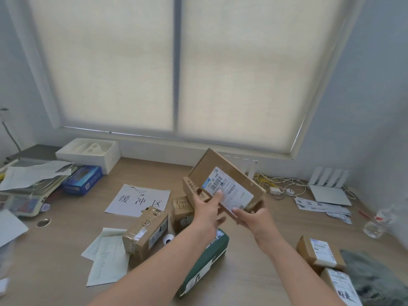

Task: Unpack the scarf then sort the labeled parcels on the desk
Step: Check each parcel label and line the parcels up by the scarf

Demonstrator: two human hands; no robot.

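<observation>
The person holds a brown cardboard parcel (229,173) in both hands, raised off the wooden desk (254,283) and tilted so that its white shipping label (227,192) faces the camera, up and to the right of the white sheet printed with three large black characters (139,200). The left hand (205,209) grips the parcel's lower left corner, thumb laid flat on the label and the other fingers curled beneath. The right hand (254,219) grips the lower right end, thumb tip on the label's bottom edge and fingers wrapped round the far side. Just in front of the printed sheet a taped cardboard box (145,231) overlaps its near edge, and a smaller taped box (180,209) sits just to the sheet's right. A dark green box (205,261) lies nearer than these, partly under the left forearm. Far to the sheet's right, at the desk's near corner, two labelled parcels (320,252) lie side by side, touching a heap of dark grey fabric (375,281), too blurred to tell more. Pale paper slips (106,255) lie in front of the sheet to its left. A blue box (82,181) and a weighing scale (26,195) covered in papers stand to the sheet's left, and a white router (329,186) stands well to its right by the wall.
</observation>
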